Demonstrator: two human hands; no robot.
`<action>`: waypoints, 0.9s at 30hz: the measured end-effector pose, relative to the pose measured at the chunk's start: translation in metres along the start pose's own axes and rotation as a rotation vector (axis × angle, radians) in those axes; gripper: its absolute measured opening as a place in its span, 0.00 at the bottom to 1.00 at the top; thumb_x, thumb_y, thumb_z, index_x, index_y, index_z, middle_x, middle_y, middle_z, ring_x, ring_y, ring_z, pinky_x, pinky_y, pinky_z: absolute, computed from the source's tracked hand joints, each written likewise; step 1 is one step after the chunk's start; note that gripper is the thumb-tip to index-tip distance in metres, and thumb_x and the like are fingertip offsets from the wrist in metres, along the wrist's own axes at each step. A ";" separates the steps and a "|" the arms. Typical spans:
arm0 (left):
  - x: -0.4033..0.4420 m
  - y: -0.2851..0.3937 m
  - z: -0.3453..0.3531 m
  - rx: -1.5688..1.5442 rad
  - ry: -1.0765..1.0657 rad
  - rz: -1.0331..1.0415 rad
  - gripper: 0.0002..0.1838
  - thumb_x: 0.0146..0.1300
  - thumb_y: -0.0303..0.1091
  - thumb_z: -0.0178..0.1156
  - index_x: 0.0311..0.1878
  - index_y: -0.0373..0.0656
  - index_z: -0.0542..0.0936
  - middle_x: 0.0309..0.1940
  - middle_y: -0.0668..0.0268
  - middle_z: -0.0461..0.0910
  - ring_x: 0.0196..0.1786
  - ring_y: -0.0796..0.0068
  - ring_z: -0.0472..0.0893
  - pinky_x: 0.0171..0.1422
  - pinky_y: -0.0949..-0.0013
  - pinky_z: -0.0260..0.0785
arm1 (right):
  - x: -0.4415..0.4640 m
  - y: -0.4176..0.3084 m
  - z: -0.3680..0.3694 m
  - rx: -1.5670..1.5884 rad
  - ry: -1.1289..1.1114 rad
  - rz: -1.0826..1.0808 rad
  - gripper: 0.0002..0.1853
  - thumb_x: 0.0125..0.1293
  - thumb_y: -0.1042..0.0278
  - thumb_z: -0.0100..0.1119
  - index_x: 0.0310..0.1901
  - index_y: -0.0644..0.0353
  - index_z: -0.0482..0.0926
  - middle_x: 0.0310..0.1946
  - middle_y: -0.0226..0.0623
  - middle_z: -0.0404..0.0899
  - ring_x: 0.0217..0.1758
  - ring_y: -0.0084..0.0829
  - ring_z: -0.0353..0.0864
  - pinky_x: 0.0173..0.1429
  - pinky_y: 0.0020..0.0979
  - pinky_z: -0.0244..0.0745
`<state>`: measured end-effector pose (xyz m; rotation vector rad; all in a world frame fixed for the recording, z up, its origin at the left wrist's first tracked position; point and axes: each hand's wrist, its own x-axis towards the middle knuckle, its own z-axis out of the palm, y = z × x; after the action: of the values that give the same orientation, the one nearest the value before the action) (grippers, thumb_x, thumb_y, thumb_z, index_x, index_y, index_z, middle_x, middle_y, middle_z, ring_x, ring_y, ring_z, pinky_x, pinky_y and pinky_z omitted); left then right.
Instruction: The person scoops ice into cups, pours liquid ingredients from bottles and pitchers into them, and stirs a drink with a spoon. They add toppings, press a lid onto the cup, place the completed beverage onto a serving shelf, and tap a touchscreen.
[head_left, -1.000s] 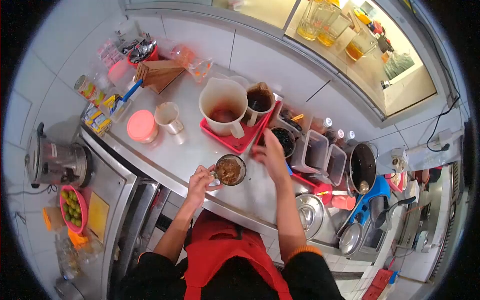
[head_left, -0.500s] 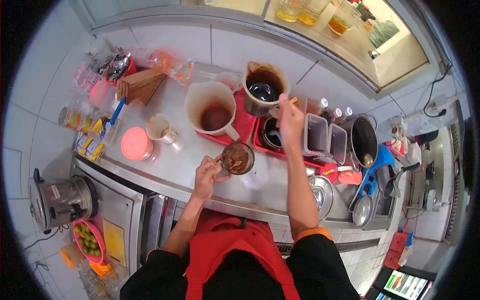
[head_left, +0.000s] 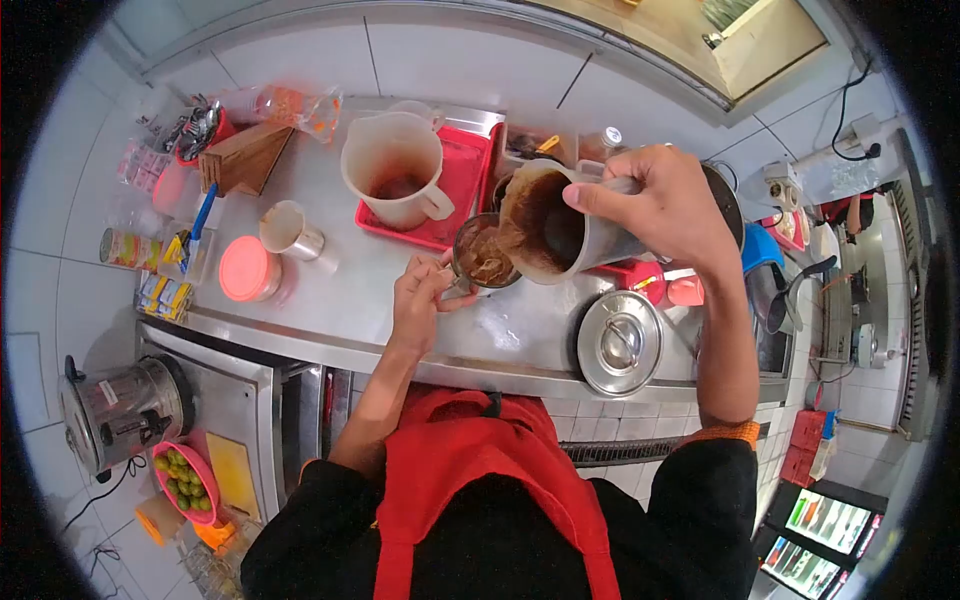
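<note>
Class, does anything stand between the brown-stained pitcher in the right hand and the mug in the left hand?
Nothing visible does: the right hand tilts the pitcher, its rim beside the mug in the left hand; whether they touch is unclear.

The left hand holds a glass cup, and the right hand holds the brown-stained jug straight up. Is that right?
Not quite: the brown-stained jug is tipped toward the glass cup, not straight up, as the head view shows. The left hand does hold the cup, and the right hand does hold the jug.
</note>
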<state>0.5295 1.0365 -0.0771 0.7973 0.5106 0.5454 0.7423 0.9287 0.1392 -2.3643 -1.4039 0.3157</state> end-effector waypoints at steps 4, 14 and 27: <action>0.000 -0.006 0.007 0.050 -0.018 0.003 0.15 0.64 0.27 0.53 0.20 0.39 0.66 0.40 0.67 0.61 0.63 0.66 0.69 0.47 0.57 0.84 | -0.006 -0.006 -0.006 -0.147 -0.010 -0.093 0.27 0.51 0.46 0.67 0.15 0.66 0.73 0.10 0.42 0.64 0.14 0.39 0.62 0.24 0.36 0.60; -0.001 -0.004 0.015 0.056 -0.022 0.025 0.15 0.64 0.27 0.54 0.20 0.40 0.66 0.39 0.69 0.61 0.64 0.67 0.69 0.46 0.55 0.84 | -0.006 -0.018 -0.014 -0.368 -0.020 -0.101 0.25 0.48 0.41 0.65 0.30 0.61 0.85 0.23 0.50 0.80 0.33 0.50 0.81 0.43 0.42 0.76; -0.006 0.007 0.014 -0.033 -0.029 0.065 0.13 0.65 0.26 0.52 0.22 0.40 0.68 0.36 0.71 0.61 0.66 0.65 0.68 0.46 0.50 0.83 | 0.001 0.014 -0.024 0.081 -0.099 -0.004 0.25 0.56 0.53 0.67 0.13 0.61 0.70 0.09 0.23 0.60 0.16 0.17 0.57 0.21 0.27 0.51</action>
<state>0.5319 1.0296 -0.0617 0.7915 0.4495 0.6001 0.7627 0.9187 0.1555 -2.3088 -1.4119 0.4857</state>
